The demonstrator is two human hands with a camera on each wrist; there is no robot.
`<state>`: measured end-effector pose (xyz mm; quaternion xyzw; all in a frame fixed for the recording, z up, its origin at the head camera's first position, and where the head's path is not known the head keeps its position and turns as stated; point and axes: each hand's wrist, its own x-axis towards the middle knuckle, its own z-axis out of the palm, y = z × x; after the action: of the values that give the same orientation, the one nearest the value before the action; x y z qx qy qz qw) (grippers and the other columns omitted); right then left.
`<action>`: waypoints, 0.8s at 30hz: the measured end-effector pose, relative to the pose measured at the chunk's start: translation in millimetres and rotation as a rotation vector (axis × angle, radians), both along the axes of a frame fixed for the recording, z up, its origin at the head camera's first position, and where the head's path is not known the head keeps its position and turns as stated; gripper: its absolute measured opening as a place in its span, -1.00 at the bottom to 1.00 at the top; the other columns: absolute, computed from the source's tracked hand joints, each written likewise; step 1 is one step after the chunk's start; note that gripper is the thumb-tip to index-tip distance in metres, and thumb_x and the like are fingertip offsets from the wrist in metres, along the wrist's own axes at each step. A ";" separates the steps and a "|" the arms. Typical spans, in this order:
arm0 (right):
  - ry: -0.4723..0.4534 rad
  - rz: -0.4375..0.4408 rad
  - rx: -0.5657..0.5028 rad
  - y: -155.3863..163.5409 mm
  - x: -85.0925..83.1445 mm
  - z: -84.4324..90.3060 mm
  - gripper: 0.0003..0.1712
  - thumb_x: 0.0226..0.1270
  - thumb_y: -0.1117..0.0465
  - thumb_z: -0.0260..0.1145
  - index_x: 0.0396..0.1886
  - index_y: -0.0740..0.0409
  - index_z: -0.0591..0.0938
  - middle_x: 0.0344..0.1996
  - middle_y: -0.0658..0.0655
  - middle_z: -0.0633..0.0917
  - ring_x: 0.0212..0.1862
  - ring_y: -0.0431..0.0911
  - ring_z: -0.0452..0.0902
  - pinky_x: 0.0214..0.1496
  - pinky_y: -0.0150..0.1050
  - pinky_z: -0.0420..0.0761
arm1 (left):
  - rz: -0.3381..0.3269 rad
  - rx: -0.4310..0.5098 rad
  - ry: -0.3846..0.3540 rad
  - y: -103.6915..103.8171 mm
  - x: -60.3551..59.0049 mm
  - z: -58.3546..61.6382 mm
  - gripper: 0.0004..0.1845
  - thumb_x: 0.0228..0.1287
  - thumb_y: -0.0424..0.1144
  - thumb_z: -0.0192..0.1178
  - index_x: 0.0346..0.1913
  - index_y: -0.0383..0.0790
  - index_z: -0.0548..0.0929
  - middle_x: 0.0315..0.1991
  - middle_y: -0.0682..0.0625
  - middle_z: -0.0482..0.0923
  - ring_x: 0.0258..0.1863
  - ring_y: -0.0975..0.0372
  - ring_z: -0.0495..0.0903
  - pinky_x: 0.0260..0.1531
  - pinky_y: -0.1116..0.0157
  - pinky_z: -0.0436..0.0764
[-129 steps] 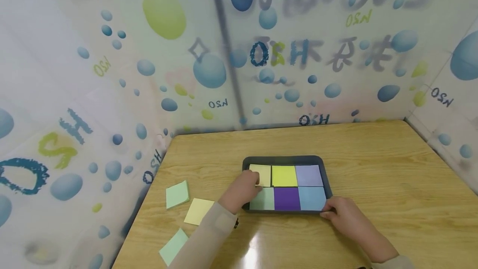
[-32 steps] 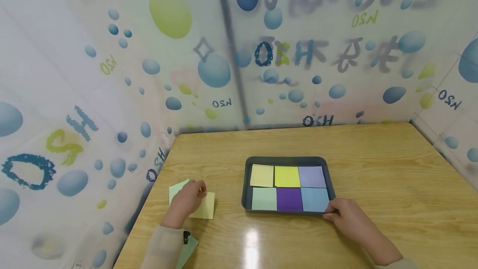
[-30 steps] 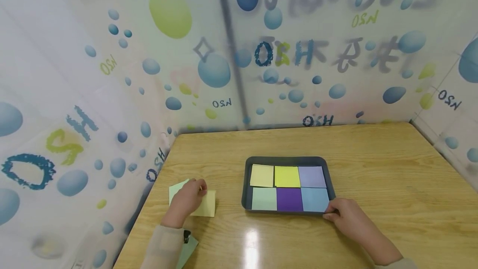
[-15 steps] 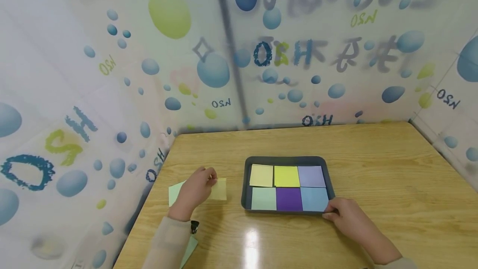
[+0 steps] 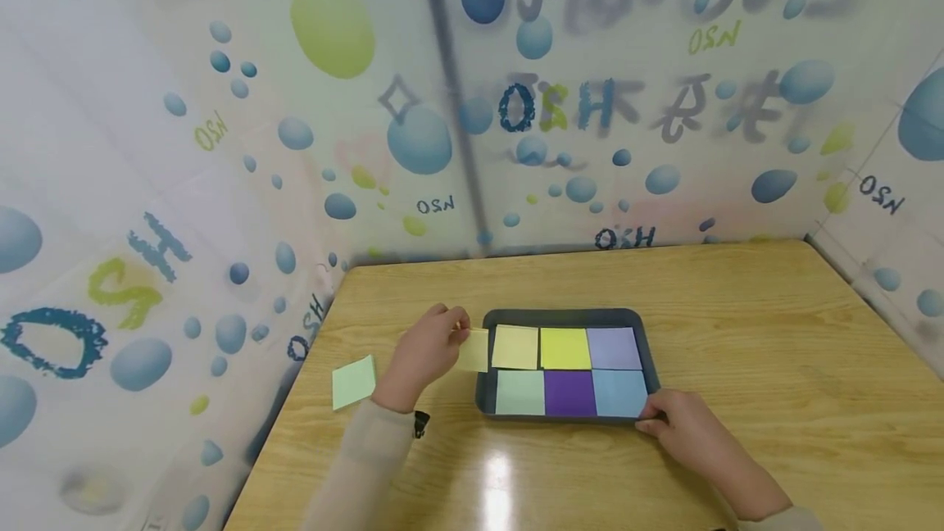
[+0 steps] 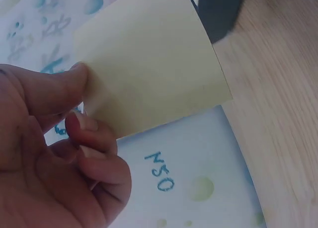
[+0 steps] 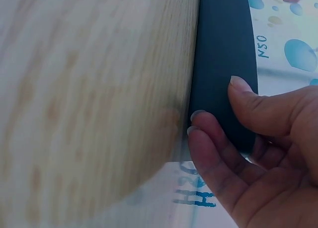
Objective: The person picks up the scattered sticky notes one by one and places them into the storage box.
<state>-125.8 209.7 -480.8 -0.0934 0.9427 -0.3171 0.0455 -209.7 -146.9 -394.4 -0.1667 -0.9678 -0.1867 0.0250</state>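
Observation:
Between thumb and fingers, my left hand pinches a pale yellow sticky note, its edge just over the left rim of a dark grey tray. The left wrist view shows this note flat-side on. Inside the tray, two rows hold a cream note, a bright yellow note, a lavender note, a pale green note, a purple note and a blue note. At the front right corner my right hand grips the tray wall.
A loose light green note lies left of the tray on the wooden table. My left sleeve covers the spot where another green note showed earlier. A patterned wall stands behind the table.
My left hand went from the tray to the loose notes, picked up the pale yellow one and carried it rightward to the tray's left side. My right hand stays at the tray corner.

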 end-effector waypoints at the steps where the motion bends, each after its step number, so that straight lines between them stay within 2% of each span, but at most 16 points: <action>1: -0.001 -0.001 0.001 0.0 -0.4 -0.1 -0.80 0.17 0.31 0.49 -0.56 0.01 0.67 -0.53 -0.10 0.62 -0.42 -0.22 0.38 -0.40 -0.36 0.40 | -0.008 -0.002 0.004 3.7 -1.8 -0.1 -0.95 0.47 -0.27 0.18 -0.15 -0.09 0.64 -0.29 0.01 0.50 -0.43 0.23 0.44 -0.45 0.30 0.48; 5: -0.004 -0.001 0.000 0.0 -1.0 0.0 -0.80 0.17 0.32 0.49 -0.57 0.01 0.68 -0.54 -0.10 0.62 -0.43 -0.22 0.37 -0.40 -0.36 0.40 | -0.044 -0.003 0.008 18.7 -8.9 -1.1 -0.95 0.48 -0.26 0.17 -0.16 -0.07 0.63 -0.30 0.03 0.48 -0.45 0.23 0.41 -0.48 0.31 0.46; 11: -0.006 -0.009 0.007 0.5 -0.9 0.5 -0.78 0.17 0.32 0.49 -0.58 0.00 0.67 -0.54 -0.10 0.62 -0.43 -0.23 0.37 -0.39 -0.36 0.41 | -0.082 0.000 -0.043 41.3 -21.2 -5.3 -0.93 0.49 -0.27 0.15 -0.13 -0.08 0.64 -0.24 0.03 0.52 -0.38 0.23 0.45 -0.39 0.29 0.52; 18: -0.018 -0.008 0.000 -0.2 -1.8 0.7 -0.80 0.17 0.32 0.49 -0.57 0.02 0.68 -0.53 -0.09 0.62 -0.41 -0.21 0.38 -0.38 -0.35 0.42 | -0.081 -0.048 -0.082 59.2 -32.7 -15.9 -0.92 0.49 -0.26 0.15 -0.11 -0.08 0.64 -0.23 0.03 0.53 -0.35 0.23 0.45 -0.39 0.30 0.51; 24: -0.037 -0.024 0.007 -1.7 -1.5 1.1 -0.79 0.17 0.32 0.49 -0.57 0.03 0.67 -0.53 -0.08 0.62 -0.40 -0.19 0.39 -0.37 -0.33 0.43 | -0.067 -0.071 -0.150 67.5 -39.6 -24.0 -0.95 0.48 -0.27 0.15 -0.14 -0.07 0.61 -0.24 0.03 0.49 -0.32 0.20 0.44 -0.39 0.29 0.47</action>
<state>-127.2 208.0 -479.7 -0.0762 0.9438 -0.3160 0.0594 -249.4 -79.3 -418.4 -0.1851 -0.9670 -0.1647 -0.0597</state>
